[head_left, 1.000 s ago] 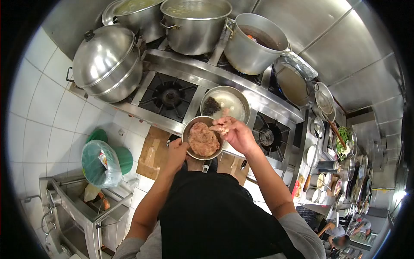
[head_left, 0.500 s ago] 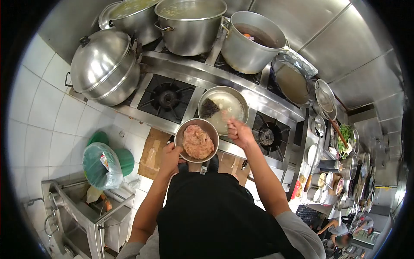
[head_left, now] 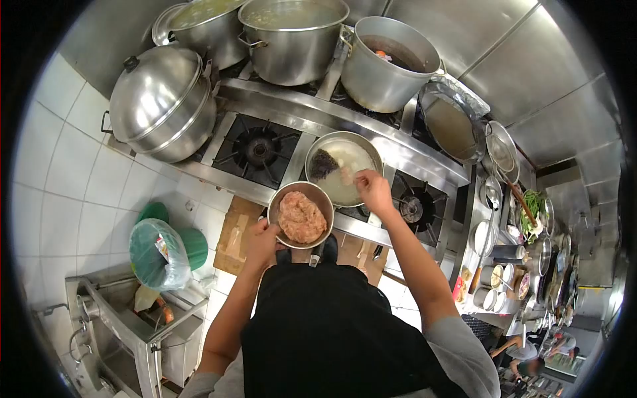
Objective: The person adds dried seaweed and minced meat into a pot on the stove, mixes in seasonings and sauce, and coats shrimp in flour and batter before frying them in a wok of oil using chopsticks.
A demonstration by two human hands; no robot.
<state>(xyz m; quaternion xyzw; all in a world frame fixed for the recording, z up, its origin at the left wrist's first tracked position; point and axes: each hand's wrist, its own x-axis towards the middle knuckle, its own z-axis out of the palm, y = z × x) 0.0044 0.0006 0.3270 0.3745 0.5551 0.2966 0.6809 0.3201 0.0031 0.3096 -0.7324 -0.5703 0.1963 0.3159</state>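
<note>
My left hand [head_left: 263,240] grips the rim of a metal bowl [head_left: 284,241] on its left side. A large lump of pinkish minced meat [head_left: 302,217] lies in the bowl. Just beyond the bowl a pan [head_left: 376,150] of cloudy liquid stands on the stove, with a dark clump [head_left: 324,164] at its left and pale pieces in the middle. My right hand [head_left: 373,190] hovers over the pan's right edge, its fingers pinched together at a small pinkish bit. The fingertips are too small to tell whether they still hold meat.
Large pots [head_left: 292,50] line the back of the stove, with a domed steamer [head_left: 159,106] at the left. Burners [head_left: 259,150] flank the pan. A green bin [head_left: 191,247] and a sink [head_left: 109,338] are at the left. Ingredient containers [head_left: 491,275] and people [head_left: 527,351] are at the right.
My right hand has moved from the meat bowl to above the pan, carrying a piece of meat away. The bowl in my left hand has shifted slightly left.
</note>
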